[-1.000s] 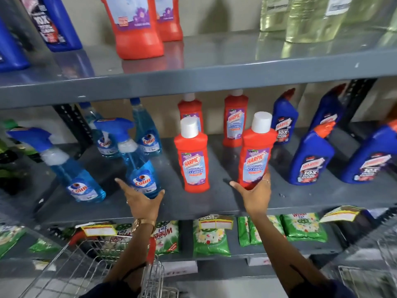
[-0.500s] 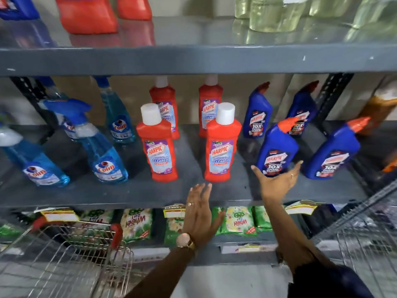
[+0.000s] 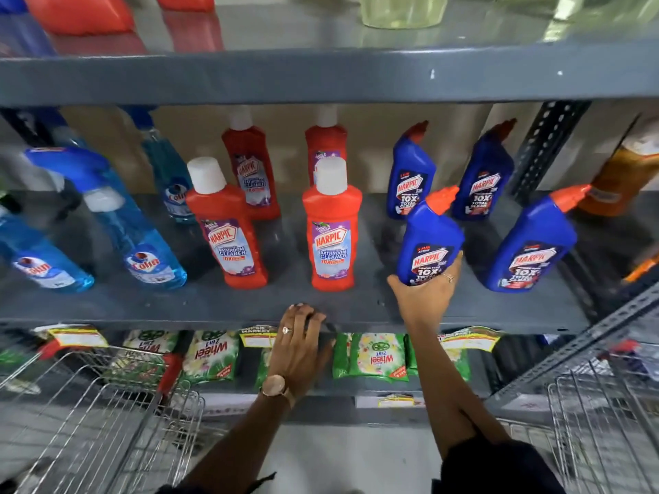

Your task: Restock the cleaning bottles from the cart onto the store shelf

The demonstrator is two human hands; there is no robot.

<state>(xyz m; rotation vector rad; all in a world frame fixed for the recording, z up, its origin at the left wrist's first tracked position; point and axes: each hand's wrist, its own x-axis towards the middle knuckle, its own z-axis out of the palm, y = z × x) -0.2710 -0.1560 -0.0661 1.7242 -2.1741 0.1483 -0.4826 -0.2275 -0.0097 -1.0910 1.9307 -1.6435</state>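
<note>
1. Right hand (image 3: 424,295): closed around the base of a blue Harpic bottle (image 3: 429,240), thumb on the left side, fingers wrapped round the right. A ring shows on one finger.
2. The held bottle stands at the front of the middle shelf (image 3: 249,308), orange nozzle tilted up to the right. Whether its base rests on the shelf cannot be told.
3. Left hand (image 3: 297,347): holds nothing. It lies palm down with fingers together, fingertips on the front lip of the middle shelf. A ring and a wristwatch (image 3: 274,386) are worn.
4. Just left of the held bottle stands a red Harpic bottle (image 3: 331,226), upright, white cap. A second red bottle (image 3: 226,229) stands further left, leaning slightly. Two more red ones stand behind them.
5. Right of the held bottle, a second blue bottle (image 3: 527,247) stands at the front; two more blue ones sit at the back.
6. At the left end of the shelf are blue Colin sprays (image 3: 135,240), blurred.
7. The shelf below carries green Wheel packets (image 3: 374,356) and price tags along its edge.
8. A wire cart (image 3: 100,415) with red handle grips is at lower left; another wire basket (image 3: 599,422) at lower right.
9. The upper shelf (image 3: 321,76) bears red and pale yellow containers, cut off by the frame.
</note>
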